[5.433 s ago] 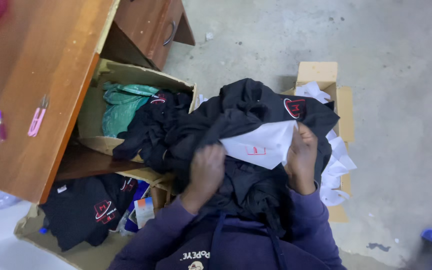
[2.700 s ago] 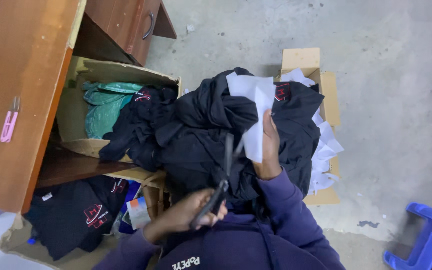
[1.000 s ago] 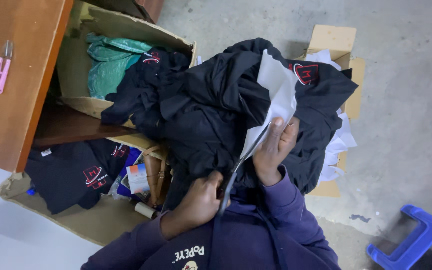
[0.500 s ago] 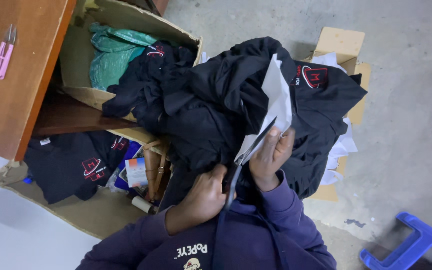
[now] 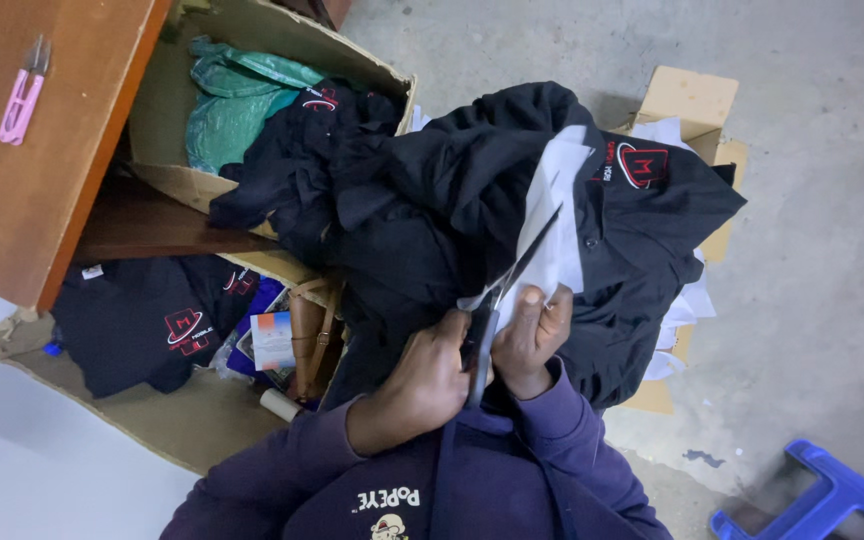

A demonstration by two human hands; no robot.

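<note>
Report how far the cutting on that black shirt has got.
Done: white offcuts lie under the shirt on the cardboard box. In hand: the left hand works scissors into the white backing sheet, which the right hand holds on the black shirt. Left: most of that sheet looks uncut.

A big brown cardboard box (image 5: 252,40) sits open beside the wooden bench (image 5: 42,150). A smaller brown box (image 5: 687,95) peeks out behind the black clothes. A small white, orange and blue packet (image 5: 272,340) lies on flat cardboard.
</note>
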